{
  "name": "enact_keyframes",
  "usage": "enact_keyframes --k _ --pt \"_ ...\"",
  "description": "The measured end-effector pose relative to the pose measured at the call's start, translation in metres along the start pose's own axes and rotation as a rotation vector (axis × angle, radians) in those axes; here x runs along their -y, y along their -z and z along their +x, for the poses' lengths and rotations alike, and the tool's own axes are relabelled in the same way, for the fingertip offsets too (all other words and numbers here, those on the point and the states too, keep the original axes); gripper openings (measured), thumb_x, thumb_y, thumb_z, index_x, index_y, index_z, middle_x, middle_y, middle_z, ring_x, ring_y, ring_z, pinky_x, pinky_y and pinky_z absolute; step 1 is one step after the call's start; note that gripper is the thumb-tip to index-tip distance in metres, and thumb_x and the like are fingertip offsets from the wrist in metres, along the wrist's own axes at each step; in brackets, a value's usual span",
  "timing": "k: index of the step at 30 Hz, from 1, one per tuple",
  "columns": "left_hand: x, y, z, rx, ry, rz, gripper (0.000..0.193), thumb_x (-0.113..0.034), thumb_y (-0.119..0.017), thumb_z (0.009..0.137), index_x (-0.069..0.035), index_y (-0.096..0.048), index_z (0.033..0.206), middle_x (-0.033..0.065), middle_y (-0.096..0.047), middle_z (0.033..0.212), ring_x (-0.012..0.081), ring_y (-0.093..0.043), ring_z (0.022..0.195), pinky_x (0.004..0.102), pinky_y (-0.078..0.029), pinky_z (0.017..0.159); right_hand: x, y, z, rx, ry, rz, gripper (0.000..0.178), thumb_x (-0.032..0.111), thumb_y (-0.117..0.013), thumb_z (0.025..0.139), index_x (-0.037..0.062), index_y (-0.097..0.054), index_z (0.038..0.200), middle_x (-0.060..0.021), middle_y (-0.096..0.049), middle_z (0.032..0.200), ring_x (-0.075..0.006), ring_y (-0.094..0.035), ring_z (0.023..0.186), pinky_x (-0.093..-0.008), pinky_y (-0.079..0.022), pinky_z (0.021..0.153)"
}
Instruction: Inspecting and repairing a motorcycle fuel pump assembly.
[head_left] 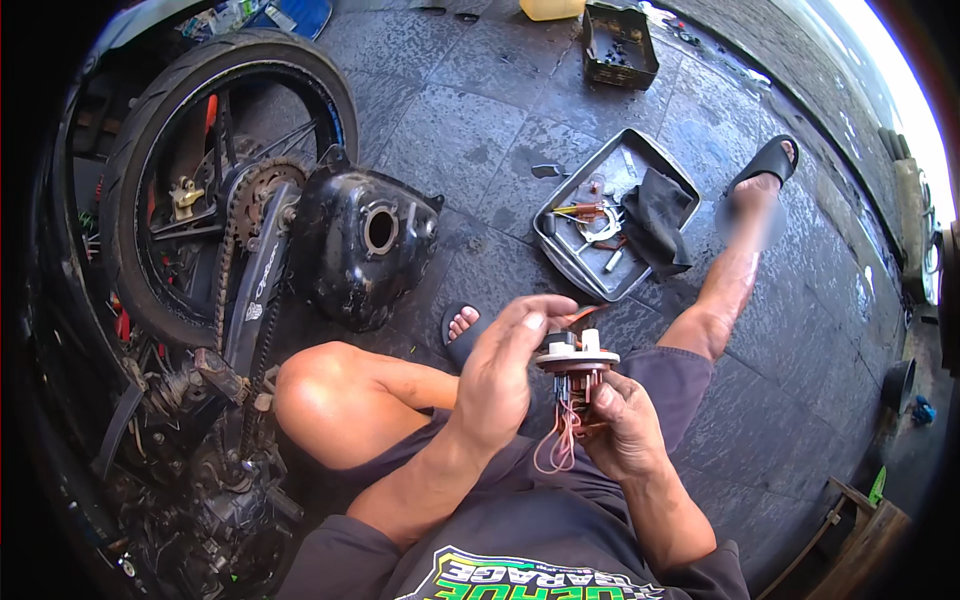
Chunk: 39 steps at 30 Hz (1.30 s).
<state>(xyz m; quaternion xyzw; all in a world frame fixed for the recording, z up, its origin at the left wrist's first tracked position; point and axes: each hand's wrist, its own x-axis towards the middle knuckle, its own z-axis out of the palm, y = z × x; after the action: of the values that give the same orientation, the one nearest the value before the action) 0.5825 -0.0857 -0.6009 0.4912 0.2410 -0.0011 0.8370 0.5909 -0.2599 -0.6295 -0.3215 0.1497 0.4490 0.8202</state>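
Head view: the right hand (628, 428) is clamped on a flanged unit (578, 366) with pink wires (562, 442), nearer the body than a floor tray (562, 262). Left hand (500, 375) beside its top; grip cannot be determined.

Dk tile flr (450, 130) is carrying grey tray (571, 268). Rel. to tray: blk metal tank (345, 275) sitting L; sm. dk scrap (548, 171) lying just L; blk open box (622, 74) standing beyond; yel container (552, 8) resting farther beyond, slightly L.
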Motion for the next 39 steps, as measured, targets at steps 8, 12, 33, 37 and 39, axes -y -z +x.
enact_keyframes --k 8,12,33,37,39 --pt "-0.001 0.026 -0.007 0.174 -0.295 0.464 0.064 -0.046 -0.058 0.101 0.007 -0.052 0.136 0.0166 -0.056 0.136 0.0229 -0.056 0.126 0.0359 -0.047 0.104 0.046 0.001 0.001 0.046 -0.15 -0.549 0.065 0.028 -0.085 0.084 -0.016 -0.057 0.123 -0.0142 -0.072 0.098 -0.0161 -0.07 0.085 -0.028 -0.058 0.075" --pt "0.013 0.02 0.0 0.389 0.264 0.043 0.078 -0.058 -0.05 0.101 0.006 -0.042 0.144 0.0194 -0.056 0.135 0.0242 -0.059 0.121 0.0362 -0.049 0.102 0.073 -0.015 0.009 0.181 -0.172 -0.861 0.063 0.031 -0.085 0.084 -0.0129 -0.059 0.122 -0.0138 -0.071 0.098 -0.0163 -0.069 0.085 -0.0279 -0.057 0.073" --pt "0.029 0.001 -0.008 0.225 0.223 -0.658 0.046 -0.041 -0.051 0.1 -0.007 -0.052 0.131 0.0183 -0.06 0.129 0.0345 -0.066 0.114 0.045 -0.065 0.082 0.088 -0.032 -0.008 -0.128 0.373 -0.891 0.038 0.026 -0.042 0.106 -0.0042 -0.058 0.122 -0.0109 -0.068 0.09 -0.0116 -0.062 0.072 -0.0261 -0.049 0.064" --pt "0.034 0.013 -0.01 0.19 0.042 -0.541 0.052 -0.042 -0.054 0.1 -0.007 -0.046 0.137 0.0194 -0.059 0.131 0.0346 -0.066 0.113 0.0458 -0.064 0.085 0.078 -0.017 -0.025 0.119 0.66 -1.074 0.044 0.015 -0.07 0.082 -0.0046 -0.062 0.12 -0.0146 -0.063 0.108 -0.0175 -0.064 0.087 -0.0293 -0.054 0.074" --pt "0.028 0.008 -0.011 0.183 -0.038 -0.422 0.057 -0.043 -0.056 0.099 -0.002 -0.045 0.136 0.0205 -0.059 0.129 0.0328 -0.066 0.115 0.0447 -0.059 0.096 0.076 -0.029 -0.036 0.138 0.626 -1.09 0.044 0.014 -0.071 0.08 -0.0041 -0.064 0.12 -0.0182 -0.06 0.114 -0.02 -0.065 0.088 -0.0306 -0.055 0.075"
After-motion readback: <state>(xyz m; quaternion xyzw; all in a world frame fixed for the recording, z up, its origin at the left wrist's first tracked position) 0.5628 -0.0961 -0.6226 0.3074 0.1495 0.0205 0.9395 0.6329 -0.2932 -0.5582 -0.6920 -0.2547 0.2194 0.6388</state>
